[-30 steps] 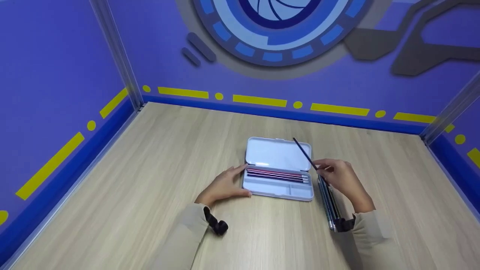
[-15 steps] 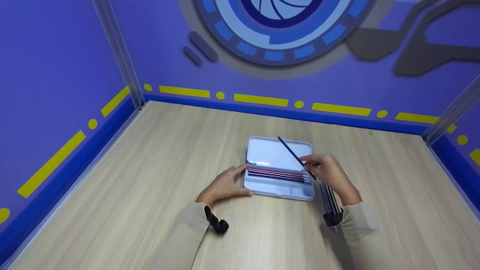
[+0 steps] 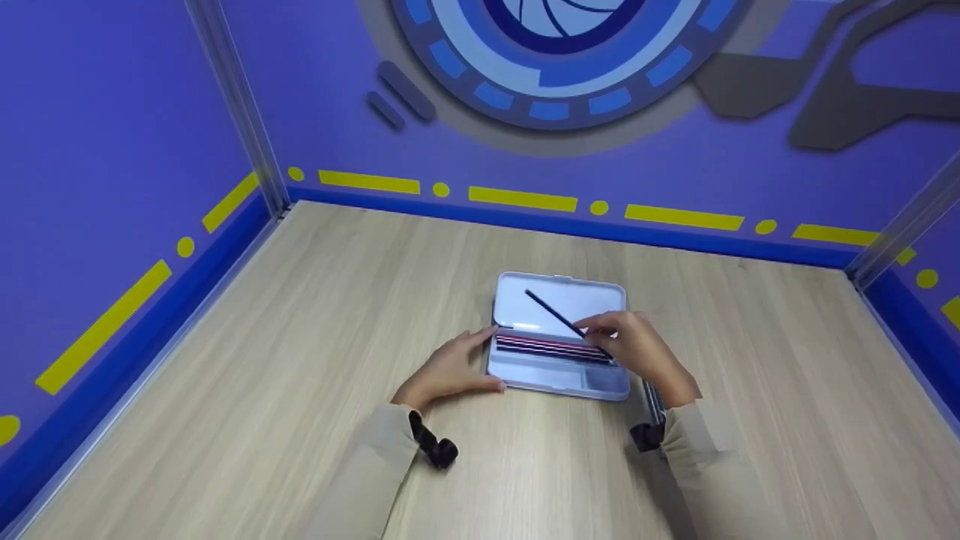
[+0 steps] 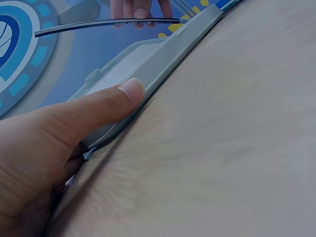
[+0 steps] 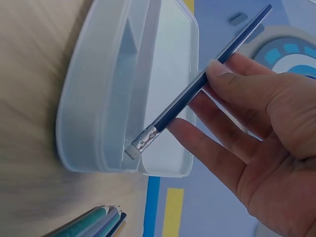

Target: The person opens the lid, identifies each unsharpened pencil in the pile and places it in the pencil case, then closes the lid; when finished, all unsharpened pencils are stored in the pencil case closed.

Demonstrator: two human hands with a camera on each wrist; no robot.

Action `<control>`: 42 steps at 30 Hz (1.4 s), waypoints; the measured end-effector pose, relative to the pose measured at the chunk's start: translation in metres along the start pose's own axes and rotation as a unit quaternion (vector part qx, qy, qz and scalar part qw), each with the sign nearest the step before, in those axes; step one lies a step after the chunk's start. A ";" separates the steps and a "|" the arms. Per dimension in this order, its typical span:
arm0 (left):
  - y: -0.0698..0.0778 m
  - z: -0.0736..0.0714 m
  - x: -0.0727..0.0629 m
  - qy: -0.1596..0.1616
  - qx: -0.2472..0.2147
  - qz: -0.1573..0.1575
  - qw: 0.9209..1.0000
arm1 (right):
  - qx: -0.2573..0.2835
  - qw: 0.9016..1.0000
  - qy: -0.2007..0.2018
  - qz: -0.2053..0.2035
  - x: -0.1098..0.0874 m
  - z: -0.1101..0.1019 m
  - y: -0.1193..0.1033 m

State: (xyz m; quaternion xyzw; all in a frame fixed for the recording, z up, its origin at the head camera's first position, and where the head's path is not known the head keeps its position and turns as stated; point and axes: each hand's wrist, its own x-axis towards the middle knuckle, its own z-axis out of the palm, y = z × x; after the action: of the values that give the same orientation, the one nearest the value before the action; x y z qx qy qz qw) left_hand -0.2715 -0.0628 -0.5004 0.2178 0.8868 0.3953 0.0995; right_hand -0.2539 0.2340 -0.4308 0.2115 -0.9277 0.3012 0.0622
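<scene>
A white pencil case (image 3: 536, 380) lies with its lid (image 3: 517, 300) folded back on the table. Its rear compartment holds several striped pencils (image 3: 540, 346). My left hand (image 3: 442, 373) grips the case's left end, thumb (image 4: 111, 101) against the front wall; its other fingers are mostly hidden in the left wrist view. My right hand (image 3: 641, 349) pinches a dark pencil (image 5: 185, 98) between thumb and fingers. That pencil slants over the case, eraser end low by the right end of the rear compartment, far tip raised over the lid.
More pencils (image 3: 651, 401) lie right of the case, partly under the right wrist; their ends (image 5: 106, 217) show in the right wrist view. The case's front compartment has a divider. Blue panels (image 3: 525, 150) wall the wooden table (image 3: 360, 300) at the back and sides.
My right hand has moved left with the pencil, from above the loose pencils to over the case's right end. The left hand has stayed in place.
</scene>
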 end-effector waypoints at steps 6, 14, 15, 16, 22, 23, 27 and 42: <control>0.000 -0.001 -0.001 0.000 0.004 0.008 1.000 | -0.022 0.999 -0.033 0.030 0.003 0.005 -0.003; -0.001 0.000 0.000 0.000 0.004 0.002 1.000 | -0.056 0.994 -0.067 0.061 0.005 0.011 -0.007; -0.001 0.000 0.000 0.000 0.005 0.003 1.000 | -0.056 0.994 -0.070 0.061 0.005 0.011 -0.007; -0.001 0.000 0.001 0.000 0.005 0.005 1.000 | -0.056 0.994 -0.072 0.061 0.005 0.012 -0.007; -0.001 0.001 0.001 0.001 0.010 0.006 1.000 | -0.060 0.994 -0.078 0.056 0.005 0.014 -0.007; -0.001 0.001 0.001 0.001 0.010 0.005 1.000 | -0.059 0.993 -0.080 0.055 0.005 0.014 -0.007; 0.000 0.000 0.001 0.001 0.008 0.008 1.000 | -0.059 0.993 -0.086 0.063 0.004 0.015 -0.008; 0.000 0.000 0.000 0.002 -0.003 0.002 1.000 | -0.070 0.992 -0.079 0.064 -0.002 0.007 -0.013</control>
State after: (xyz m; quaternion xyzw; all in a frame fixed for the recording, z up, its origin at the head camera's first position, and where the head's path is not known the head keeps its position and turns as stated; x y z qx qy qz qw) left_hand -0.2713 -0.0628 -0.5007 0.2185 0.8854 0.3983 0.0980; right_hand -0.2466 0.2207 -0.4303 0.1697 -0.9603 0.2210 -0.0156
